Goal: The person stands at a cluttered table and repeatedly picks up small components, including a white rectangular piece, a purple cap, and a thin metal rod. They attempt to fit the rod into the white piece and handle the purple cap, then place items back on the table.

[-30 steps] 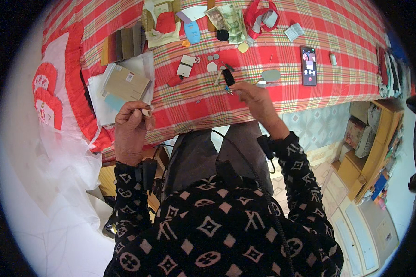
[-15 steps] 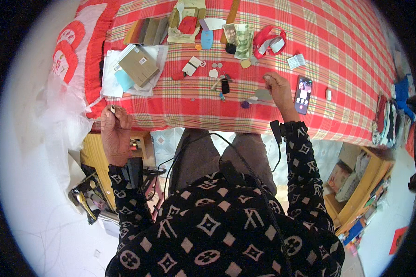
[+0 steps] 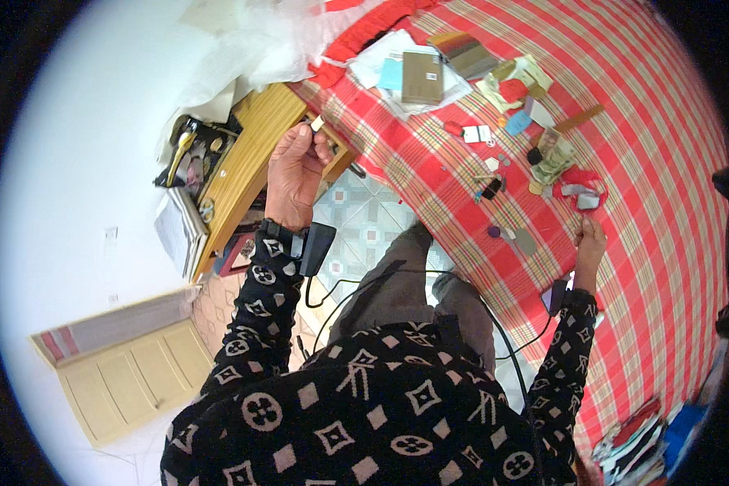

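My left hand [image 3: 293,178] is raised beside the wooden cabinet [image 3: 259,162]. Its thumb and fingers close on a small pale piece [image 3: 317,124], whose kind is too small to tell. Over the red checked cloth my right hand [image 3: 590,249] has its fingers curled together; whatever may be in them is hidden. Just beyond it lies a red strap with a grey piece [image 3: 587,199]. A grey-green oval [image 3: 526,241] and a small purple thing [image 3: 493,232] rest to its left.
Across the red checked cloth [image 3: 454,194] lie banknotes [image 3: 552,158], a blue tag [image 3: 518,122], a white card [image 3: 476,134] and a black key fob [image 3: 491,189]. A brown booklet [image 3: 422,77] sits on papers farther back. Black cables [image 3: 397,279] run across my lap.
My view has swung left, bringing the cabinet and a low cream door into sight. The left hand has come up by the cabinet, still gripping the pale piece. The right hand stays over the cloth.
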### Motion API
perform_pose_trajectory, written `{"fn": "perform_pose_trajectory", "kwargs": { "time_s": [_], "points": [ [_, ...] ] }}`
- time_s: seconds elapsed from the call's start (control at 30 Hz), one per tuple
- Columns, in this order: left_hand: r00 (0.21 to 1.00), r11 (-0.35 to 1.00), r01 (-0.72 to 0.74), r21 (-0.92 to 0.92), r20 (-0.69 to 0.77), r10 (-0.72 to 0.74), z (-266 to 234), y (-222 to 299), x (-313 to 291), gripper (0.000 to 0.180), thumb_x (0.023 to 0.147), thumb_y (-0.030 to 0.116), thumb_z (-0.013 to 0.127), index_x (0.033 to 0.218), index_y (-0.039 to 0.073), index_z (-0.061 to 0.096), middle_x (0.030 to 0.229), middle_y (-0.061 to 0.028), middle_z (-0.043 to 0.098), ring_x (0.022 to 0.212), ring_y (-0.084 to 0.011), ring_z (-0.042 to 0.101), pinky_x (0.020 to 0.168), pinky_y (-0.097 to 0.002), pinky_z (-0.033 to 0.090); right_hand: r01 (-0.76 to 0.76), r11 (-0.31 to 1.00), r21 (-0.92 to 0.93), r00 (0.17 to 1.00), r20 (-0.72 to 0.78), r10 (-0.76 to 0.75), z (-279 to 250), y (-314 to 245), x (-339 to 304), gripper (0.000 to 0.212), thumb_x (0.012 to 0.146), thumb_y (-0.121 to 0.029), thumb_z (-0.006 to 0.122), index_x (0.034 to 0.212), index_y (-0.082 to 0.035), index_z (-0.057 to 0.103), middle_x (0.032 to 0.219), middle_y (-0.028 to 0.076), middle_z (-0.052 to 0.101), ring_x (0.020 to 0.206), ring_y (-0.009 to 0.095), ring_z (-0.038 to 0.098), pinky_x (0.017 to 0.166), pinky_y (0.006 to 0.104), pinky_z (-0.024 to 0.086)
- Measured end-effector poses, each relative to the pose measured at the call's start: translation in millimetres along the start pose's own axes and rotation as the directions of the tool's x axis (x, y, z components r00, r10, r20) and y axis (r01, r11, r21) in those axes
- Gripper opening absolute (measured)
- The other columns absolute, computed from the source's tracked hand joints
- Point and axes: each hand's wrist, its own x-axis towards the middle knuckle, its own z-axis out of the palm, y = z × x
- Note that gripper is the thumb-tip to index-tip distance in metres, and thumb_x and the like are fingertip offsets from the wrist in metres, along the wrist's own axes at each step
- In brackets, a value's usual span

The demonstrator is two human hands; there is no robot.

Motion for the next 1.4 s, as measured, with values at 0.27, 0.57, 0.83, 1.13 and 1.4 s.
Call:
{"fn": "perform_pose_trajectory", "kwargs": {
  "time_s": [0.27,0.57,0.83,1.13,1.4],
  "points": [
    [0.998,0.992,0.045,0.118,-0.051,-0.040,39.5,14.7,-55.9,0.017,0.100,0.013,0.058,0.109,0.000,0.064,0.090,-0.0123,0.068,0.070,-0.0201,0.062,0.068,-0.0329,0.052,0.189,0.738,-0.647,0.977,0.051,-0.206,3.6,-98.4,-35.6,0.047,0.088,-0.008,0.063,0.134,-0.003,0.055,0.135,0.024,0.057,0.129,0.037,0.051,0.108,0.0437,0.041],
    [0.979,0.835,0.153,0.528,0.034,-0.201,92.2,-26.2,-118.9,0.019,0.096,0.003,0.058,0.111,-0.006,0.065,0.087,-0.0138,0.070,0.068,-0.0158,0.064,0.068,-0.0283,0.052,0.478,0.814,0.330,0.727,0.371,-0.577,159.3,-249.7,-162.9,0.014,0.092,-0.008,0.062,0.104,-0.002,0.063,0.084,0.007,0.063,0.065,0.012,0.061,0.059,0.0278,0.050],
    [0.967,0.893,0.140,0.429,0.133,-0.216,57.0,-35.8,-140.4,0.010,0.090,-0.002,0.067,0.100,-0.001,0.068,0.081,-0.0104,0.070,0.062,-0.0133,0.062,0.061,-0.0254,0.048,0.185,0.895,0.406,0.778,0.495,-0.386,202.4,-275.5,-214.6,0.009,0.090,-0.008,0.059,0.094,-0.002,0.056,0.071,0.013,0.061,0.065,0.021,0.065,0.058,0.0362,0.051],
    [0.960,0.924,0.249,0.292,0.055,-0.276,15.4,-54.4,-123.6,0.012,0.088,0.000,0.070,0.099,0.001,0.069,0.074,-0.0055,0.064,0.060,-0.0123,0.055,0.057,-0.0260,0.043,-0.016,0.997,0.080,0.891,0.454,-0.022,195.4,-177.9,-184.7,0.023,0.092,-0.017,0.064,0.111,-0.003,0.066,0.088,0.006,0.067,0.064,0.013,0.060,0.060,0.0283,0.049],
    [0.913,0.901,0.397,0.176,-0.178,-0.367,-17.2,-62.3,-120.8,0.008,0.091,0.000,0.066,0.098,0.000,0.068,0.078,-0.0026,0.063,0.067,-0.0118,0.057,0.078,-0.0337,0.055,0.002,0.905,-0.424,1.000,0.010,0.003,116.3,-25.8,-115.5,0.024,0.084,-0.018,0.064,0.098,-0.001,0.070,0.095,0.020,0.070,0.091,0.036,0.068,0.082,0.0431,0.053]
  ]
}}
